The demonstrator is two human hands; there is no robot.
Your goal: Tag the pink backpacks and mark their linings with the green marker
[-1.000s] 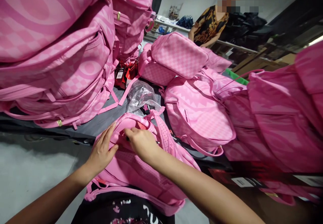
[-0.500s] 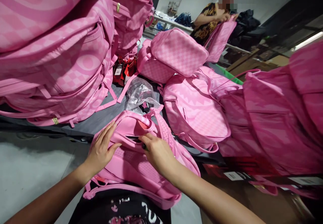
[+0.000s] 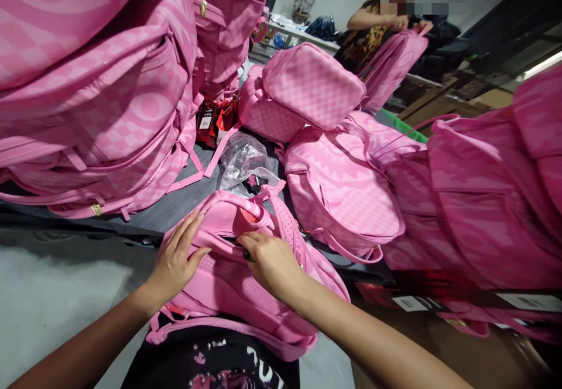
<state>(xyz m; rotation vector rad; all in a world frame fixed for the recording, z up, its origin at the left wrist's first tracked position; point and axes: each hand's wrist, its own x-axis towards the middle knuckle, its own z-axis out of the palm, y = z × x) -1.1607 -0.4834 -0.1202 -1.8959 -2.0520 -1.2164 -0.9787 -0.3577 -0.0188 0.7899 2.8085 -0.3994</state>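
A pink backpack (image 3: 263, 295) lies in front of me, its padded, perforated back side up and its straps loose. My left hand (image 3: 178, 257) rests on its left upper edge, fingers stretched flat over the fabric and thumb apart. At the zipped opening near the top, my right hand (image 3: 267, 260) is closed in a pinch on the zipper pull, which the fingers hide. A short dark stretch of the zipper (image 3: 228, 238) shows just left of those fingertips. Something small and dark green sits at a finger of the right hand.
Stacked pink backpacks (image 3: 109, 102) rise at the left, and more pink backpacks (image 3: 474, 196) fill the right. One backpack (image 3: 342, 190) lies just beyond mine. A clear plastic bag (image 3: 246, 161) and red tags (image 3: 215, 121) lie between. Behind, a person (image 3: 364, 32) handles another backpack (image 3: 395, 67).
My right hand has shifted slightly left along the zipper, and less of the dark stretch shows. My left hand stays in place. The person behind has lifted their backpack up and to the right.
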